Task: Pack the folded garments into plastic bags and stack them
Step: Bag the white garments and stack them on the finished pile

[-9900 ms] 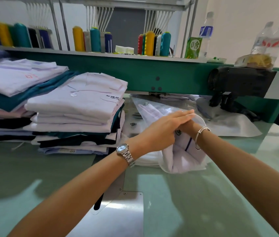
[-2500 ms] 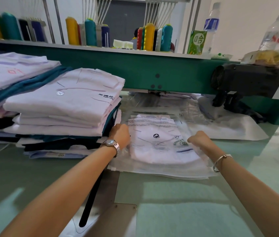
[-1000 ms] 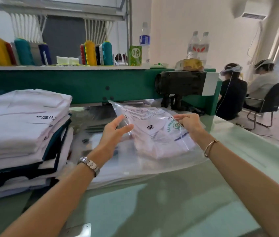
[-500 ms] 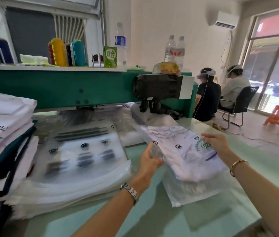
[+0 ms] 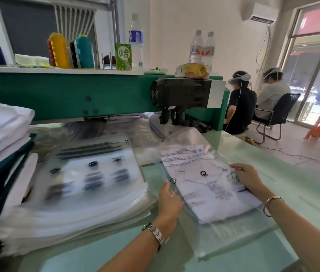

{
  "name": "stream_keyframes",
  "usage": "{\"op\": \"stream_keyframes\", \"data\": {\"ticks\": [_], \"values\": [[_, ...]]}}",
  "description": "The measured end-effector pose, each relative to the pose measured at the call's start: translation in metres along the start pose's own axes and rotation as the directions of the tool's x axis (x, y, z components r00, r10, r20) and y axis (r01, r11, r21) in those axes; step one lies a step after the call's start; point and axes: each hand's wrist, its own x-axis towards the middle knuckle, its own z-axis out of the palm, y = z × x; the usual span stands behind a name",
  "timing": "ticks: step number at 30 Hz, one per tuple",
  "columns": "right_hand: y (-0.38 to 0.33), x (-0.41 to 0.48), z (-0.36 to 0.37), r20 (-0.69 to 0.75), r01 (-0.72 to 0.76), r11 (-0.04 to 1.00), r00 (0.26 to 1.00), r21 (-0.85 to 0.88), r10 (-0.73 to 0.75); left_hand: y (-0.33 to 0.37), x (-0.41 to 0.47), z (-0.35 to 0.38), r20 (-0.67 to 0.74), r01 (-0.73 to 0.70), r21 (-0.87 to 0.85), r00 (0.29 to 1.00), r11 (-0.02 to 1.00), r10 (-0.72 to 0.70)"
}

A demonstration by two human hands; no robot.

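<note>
Change noted: half a second ago the bagged garment [image 5: 210, 185] was held tilted above the bench [image 5: 284, 173]. It is now lower and nearly flat, its near end resting on the bench surface. Whether the far end is fully down cannot be told. Two and a half seconds ago it lay on the stack of empty bags [image 5: 88, 185]. It now sits clear of that stack, between the two hands.

Left hand [image 5: 170, 199]: gripping the left edge of the bag, thumb on top of the film. A metal link wristwatch [image 5: 155, 232] is on the wrist.

Right hand [image 5: 248, 178]: fingers curled over the far right edge of the bag, holding it. A thin bangle [image 5: 271, 203] is on the wrist.

Materials: the bag is clear, glossy film, rectangular, printed with blocks of small black text and a recycling triangle near the left hand. The empty end of the film extends toward the person beyond the garment. The garment inside is white cloth folded to a rectangle, collar uppermost, with a small round dark emblem and a green mark by the right hand.

The stack of empty bags lies just left of the left hand; it is frosted, layered and blurred. Further left of that hand stands the pile of folded garments [image 5: 0, 138], white over dark teal layers. The bench is pale green, smooth and reflective.
</note>
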Motion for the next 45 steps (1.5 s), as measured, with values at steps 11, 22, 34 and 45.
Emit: {"op": "stream_keyframes", "data": {"ticks": [11,22,34,45], "values": [[-0.007,-0.016,0.015,0.090,0.194,0.768,0.980,-0.611,-0.176,0.004,0.003,-0.008,-0.058,0.106,-0.040,0.992,0.994,-0.108],[-0.117,-0.058,0.064,0.159,0.290,0.445,0.938,-0.847,-0.308,0.023,-0.053,-0.043,0.303,-0.403,0.493,0.910,0.771,0.283],[-0.302,-0.202,0.193,0.171,0.818,0.549,0.573,-0.169,-0.801,0.037,-0.097,-0.198,0.084,-0.525,0.829,0.460,0.195,0.884],[-0.307,-0.261,0.261,0.441,0.755,0.633,0.516,0.170,-0.734,0.018,-0.105,-0.287,-0.054,-0.249,0.942,0.548,0.225,0.835]]}}
